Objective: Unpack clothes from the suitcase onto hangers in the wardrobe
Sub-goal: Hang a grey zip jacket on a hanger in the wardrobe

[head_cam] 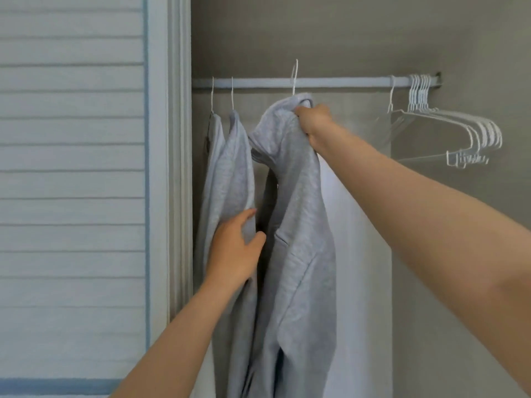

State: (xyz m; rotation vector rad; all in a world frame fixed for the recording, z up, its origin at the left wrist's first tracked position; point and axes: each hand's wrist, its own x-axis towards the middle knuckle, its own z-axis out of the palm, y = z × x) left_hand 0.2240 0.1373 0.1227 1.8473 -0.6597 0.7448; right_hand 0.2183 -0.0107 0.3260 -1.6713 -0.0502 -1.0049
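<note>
The right hand (311, 120) is raised to the wardrobe rod (339, 81), its grip clenched round the bunched collar of a grey sweatshirt (301, 211), which hangs down from that fist in long folds to the bottom edge of the view. The white wire hanger hook (295, 77) rising out of the collar crosses the rod, and its top stands above the rod rather than resting on it. Further left, two more grey garments hang from the rod on thin white hooks: a middle grey garment (235, 168) just beside the held sweatshirt, and a leftmost grey garment (214, 145) close against the white door frame (179, 168). The left hand (232, 254) reaches up from below to the middle grey garment, and its grip seems to take the edge of the cloth between thumb and fingers, though the fingers are only loosely bent. Behind the held sweatshirt, to its right, hangs a pale white cloth (356, 254); it may belong to the single hanger (390, 96) on the rod above it, but the view is too soft to be sure. At the far right end of the rod a bunch of empty white hangers (448, 124) is packed together, well apart from the garments. A white louvred door (71, 168) fills the left side of the view.
</note>
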